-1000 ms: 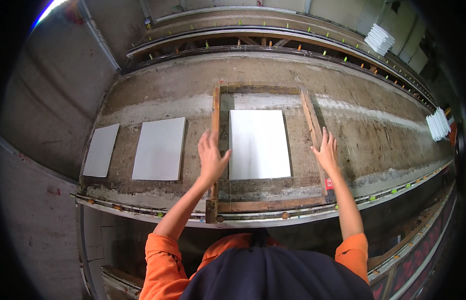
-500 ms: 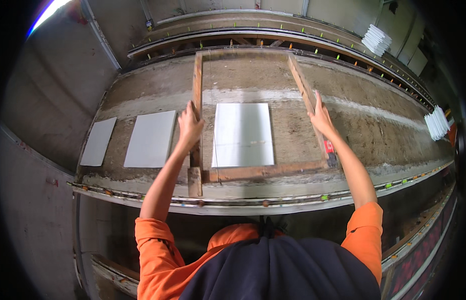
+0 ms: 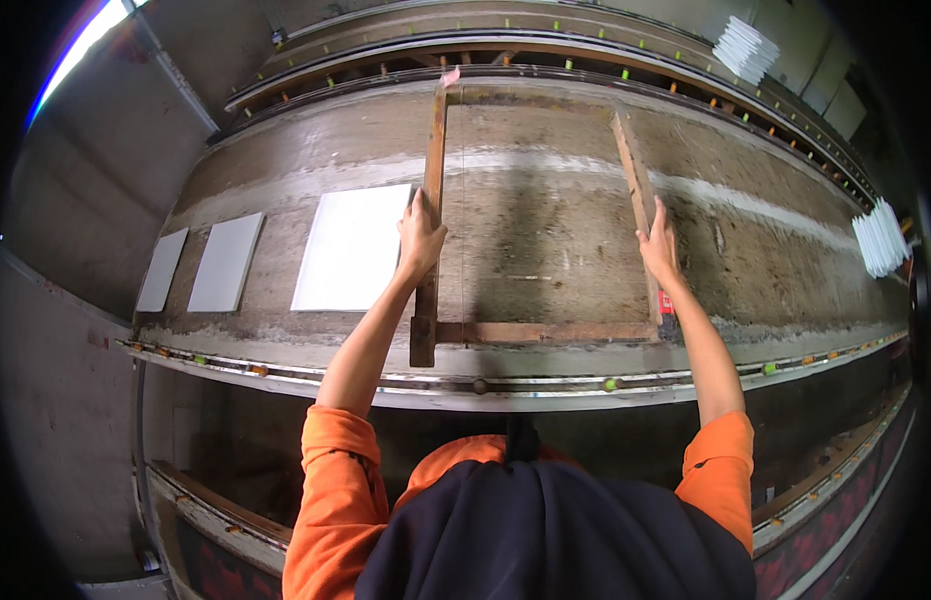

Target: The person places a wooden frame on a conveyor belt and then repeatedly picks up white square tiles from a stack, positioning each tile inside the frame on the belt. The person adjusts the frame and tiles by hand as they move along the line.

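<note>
A rectangular wooden frame (image 3: 545, 332) lies on a long, dusty concrete bed (image 3: 765, 260). My left hand (image 3: 420, 235) grips the frame's left rail and my right hand (image 3: 660, 245) grips its right rail. Inside the frame only bare concrete shows. A white square tile (image 3: 350, 248) lies just left of the frame, outside it, touching or nearly touching the left rail. Both my forearms reach in from below in orange sleeves.
Two more pale tiles (image 3: 225, 262) (image 3: 162, 270) lie further left on the bed. Stacks of white tiles stand at the far right edge (image 3: 878, 240) and upper right (image 3: 745, 48). Metal rails (image 3: 545, 385) run along the near and far edges of the bed.
Both hands have slid the frame to the right along the bed. The white tile that sat inside it now lies outside, left of the frame.
</note>
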`<act>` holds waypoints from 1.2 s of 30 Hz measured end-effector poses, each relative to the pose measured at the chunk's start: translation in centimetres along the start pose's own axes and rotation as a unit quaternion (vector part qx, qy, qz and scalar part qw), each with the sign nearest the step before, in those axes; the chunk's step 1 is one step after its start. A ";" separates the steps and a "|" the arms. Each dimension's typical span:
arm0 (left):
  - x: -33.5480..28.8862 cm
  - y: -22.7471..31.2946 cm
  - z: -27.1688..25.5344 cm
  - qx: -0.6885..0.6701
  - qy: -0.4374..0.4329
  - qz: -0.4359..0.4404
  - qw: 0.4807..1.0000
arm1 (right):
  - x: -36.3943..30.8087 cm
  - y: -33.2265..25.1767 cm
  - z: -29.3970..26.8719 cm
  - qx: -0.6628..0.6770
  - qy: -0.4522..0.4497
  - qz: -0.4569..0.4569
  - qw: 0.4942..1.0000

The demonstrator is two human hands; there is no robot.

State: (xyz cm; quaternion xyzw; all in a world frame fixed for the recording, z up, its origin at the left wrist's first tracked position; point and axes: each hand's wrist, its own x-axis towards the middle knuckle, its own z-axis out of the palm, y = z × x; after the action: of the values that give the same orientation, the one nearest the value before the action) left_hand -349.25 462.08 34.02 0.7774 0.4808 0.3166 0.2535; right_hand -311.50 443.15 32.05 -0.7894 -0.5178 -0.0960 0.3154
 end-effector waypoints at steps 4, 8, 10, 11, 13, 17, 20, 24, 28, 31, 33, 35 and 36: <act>-2.3 -1.8 3.7 0.005 -0.006 -0.003 1.000 | -2.0 2.6 -0.1 -0.017 -0.035 0.012 0.999; -3.0 -1.8 4.9 0.017 -0.019 0.013 1.000 | -2.4 3.4 -0.5 -0.024 -0.083 0.041 0.995; -3.1 -0.9 4.9 0.036 -0.026 0.006 0.999 | -2.5 3.8 -0.9 -0.025 -0.080 0.026 0.996; -3.6 -1.1 5.2 0.042 -0.015 0.015 0.999 | -3.0 3.9 -1.1 -0.033 -0.079 0.020 0.996; -4.7 -1.0 5.8 0.049 0.004 0.033 0.998 | -4.3 4.1 -1.8 -0.051 -0.077 0.009 0.996; -5.2 0.7 6.6 0.043 -0.020 0.017 0.999 | -4.3 4.2 -3.7 -0.038 -0.119 0.069 0.990; -5.4 0.6 6.5 0.044 -0.025 0.010 0.999 | -4.2 4.1 -3.7 -0.027 -0.133 0.075 0.988; -5.6 -0.5 6.4 -0.099 -0.061 -0.007 0.993 | -4.4 5.2 -3.2 -0.054 -0.126 0.040 0.990; -5.8 -1.2 6.3 -0.151 -0.079 -0.038 0.985 | -4.3 4.4 -3.1 -0.052 -0.149 0.063 0.985; -6.1 -0.9 6.8 -0.043 -0.053 0.009 0.998 | -4.4 3.7 -3.8 -0.046 -0.144 0.078 0.985; -6.2 1.3 7.0 0.020 -0.040 0.044 0.998 | -4.6 4.4 -3.5 -0.098 -0.145 0.061 0.983; -6.3 1.2 7.2 0.052 -0.020 0.066 0.996 | -4.8 4.5 -3.3 -0.134 -0.142 0.038 0.980; -6.5 0.8 7.3 0.035 -0.019 0.058 0.998 | -5.0 4.5 -3.2 -0.146 -0.139 0.025 0.979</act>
State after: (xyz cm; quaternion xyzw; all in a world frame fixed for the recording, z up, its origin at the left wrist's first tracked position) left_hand -345.56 455.19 28.09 0.8182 0.4407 0.2989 0.2168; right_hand -309.22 436.29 30.37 -0.8452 -0.5172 -0.0522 0.1243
